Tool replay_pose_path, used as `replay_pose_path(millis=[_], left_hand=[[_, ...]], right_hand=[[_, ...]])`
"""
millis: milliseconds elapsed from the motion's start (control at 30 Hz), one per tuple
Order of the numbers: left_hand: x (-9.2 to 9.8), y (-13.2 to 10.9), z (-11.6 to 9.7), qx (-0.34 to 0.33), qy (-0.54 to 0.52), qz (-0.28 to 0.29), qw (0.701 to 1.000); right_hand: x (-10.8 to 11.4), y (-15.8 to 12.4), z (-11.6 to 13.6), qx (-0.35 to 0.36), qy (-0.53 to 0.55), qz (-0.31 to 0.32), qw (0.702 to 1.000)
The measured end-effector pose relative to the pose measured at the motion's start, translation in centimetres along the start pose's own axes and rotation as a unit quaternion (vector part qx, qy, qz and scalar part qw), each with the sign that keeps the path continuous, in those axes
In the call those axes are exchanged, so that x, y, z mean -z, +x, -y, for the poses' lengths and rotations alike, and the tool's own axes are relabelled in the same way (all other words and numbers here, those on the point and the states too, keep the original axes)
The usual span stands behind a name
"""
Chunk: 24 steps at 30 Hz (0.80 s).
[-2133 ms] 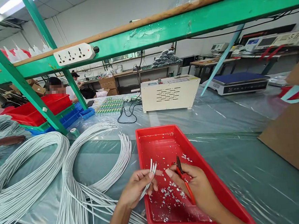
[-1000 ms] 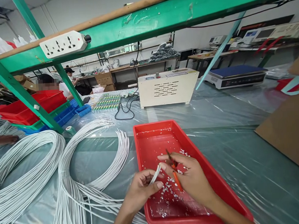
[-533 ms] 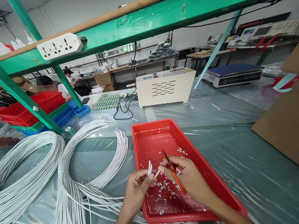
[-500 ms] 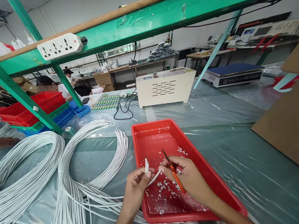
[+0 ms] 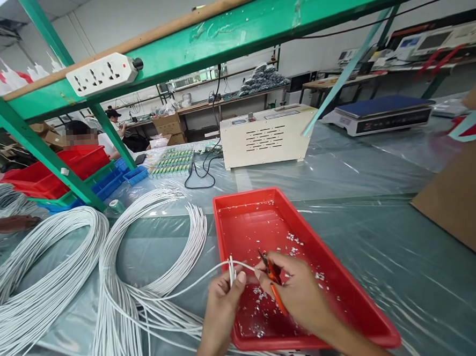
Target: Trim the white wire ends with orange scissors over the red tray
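Note:
Over the red tray point(image 5: 326, 237), my left hand point(image 5: 225, 302) is closed on a few white cable ends point(image 5: 231, 269) that stand upright between thumb and fingers. My right hand point(image 5: 297, 287) grips orange-handled cutters point(image 5: 278, 299), their dark tips pointing up and away. Its thumb and forefinger also pinch a single white cable point(image 5: 211, 274), which arches over my left hand from the bundle. Small whitish scraps point(image 5: 259, 295) lie scattered across the tray's floor. To the left, a large coil of white cables point(image 5: 120, 292) rests on the table, its loose ends curving toward the tray.
A second cable coil point(image 5: 58, 264) lies farther left, near another person's hand point(image 5: 25, 222). Behind the tray stand a cream metal box point(image 5: 268, 138) and a scale point(image 5: 383, 116). A cardboard box point(image 5: 461, 202) is at right. A green frame point(image 5: 221, 36) with a power strip point(image 5: 101, 74) crosses overhead.
The single cable in my right fingers now arches up from the bundle over my left hand; before, only a short stretch showed between the hands. The view has shifted slightly.

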State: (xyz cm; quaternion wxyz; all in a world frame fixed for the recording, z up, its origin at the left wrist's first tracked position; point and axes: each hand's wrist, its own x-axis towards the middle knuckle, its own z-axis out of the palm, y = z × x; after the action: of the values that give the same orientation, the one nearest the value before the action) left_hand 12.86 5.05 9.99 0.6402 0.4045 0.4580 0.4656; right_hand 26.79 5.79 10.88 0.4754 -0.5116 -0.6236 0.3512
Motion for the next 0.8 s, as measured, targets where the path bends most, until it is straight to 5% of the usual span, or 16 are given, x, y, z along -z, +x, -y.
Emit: replay_pose_path(millis=[133,367,633,800], left_hand=[[0.1,0.8,-0.2,-0.001,-0.087,-0.053,0.995],[0.0,1.0,0.3,-0.029,-0.084,-0.046,0.995],[0.5,1.6,0.5,-0.029,-0.047,-0.073,0.996],[1.0,1.6,0.5,-0.025,-0.025,-0.05,0.998]], right_hand=[[-0.7,-0.8,-0.5,0.007,-0.013,0.003,1.0],[-1.5,-1.5,-1.1,0.017,-0.04,0.011,0.999],[0.9,-0.9,-2.8,-0.004,-0.137,-0.033,0.99],[1.3,-0.7,-3.1,-0.011,-0.166,-0.002,0.986]])
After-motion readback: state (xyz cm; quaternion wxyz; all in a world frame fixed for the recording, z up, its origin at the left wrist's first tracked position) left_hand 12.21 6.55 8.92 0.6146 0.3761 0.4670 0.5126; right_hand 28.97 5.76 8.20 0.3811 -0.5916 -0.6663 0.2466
